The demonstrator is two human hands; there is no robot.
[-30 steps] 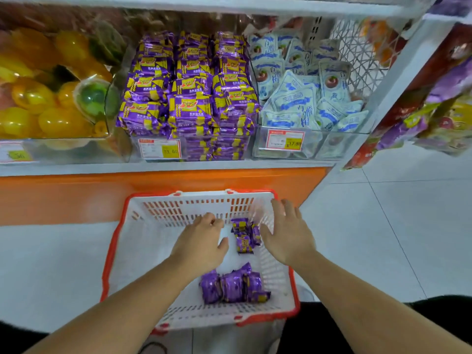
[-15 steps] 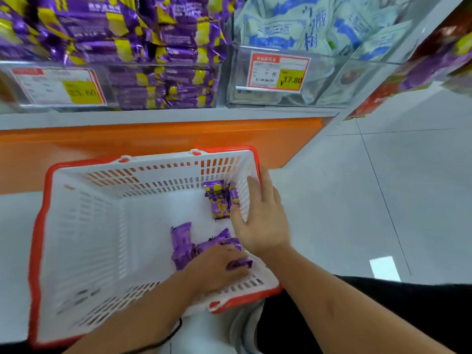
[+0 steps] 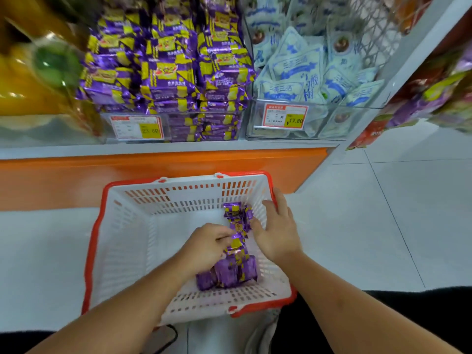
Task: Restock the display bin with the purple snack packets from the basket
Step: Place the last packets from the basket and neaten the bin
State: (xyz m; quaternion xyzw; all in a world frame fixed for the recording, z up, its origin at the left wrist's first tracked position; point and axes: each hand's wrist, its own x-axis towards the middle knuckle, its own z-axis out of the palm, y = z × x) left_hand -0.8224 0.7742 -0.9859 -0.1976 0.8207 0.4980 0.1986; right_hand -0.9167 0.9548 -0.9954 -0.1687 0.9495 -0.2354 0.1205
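A white basket with a red rim [image 3: 122, 241] sits on the floor below the shelf. Inside it lie purple snack packets: a small pile [image 3: 237, 215] near the far right wall and a row [image 3: 227, 274] near the front. My left hand [image 3: 207, 245] is inside the basket and grips a purple and yellow packet at the top of the front row. My right hand [image 3: 277, 232] rests with straight fingers against the far pile, by the basket's right wall. The display bin [image 3: 178, 123] on the shelf above is stacked high with the same purple packets.
A clear bin of pale blue packets [image 3: 314, 72] stands right of the purple bin, with a price tag [image 3: 284, 116]. Yellow and green sweets [image 3: 38, 72] fill the left bin. An orange shelf base [image 3: 153, 172] lies behind the basket. Hanging packets [image 3: 429, 93] are at the right.
The view has tilted up, showing more of the shelf. My left hand has lifted off the front row and now holds a packet. My right hand stays by the far pile.
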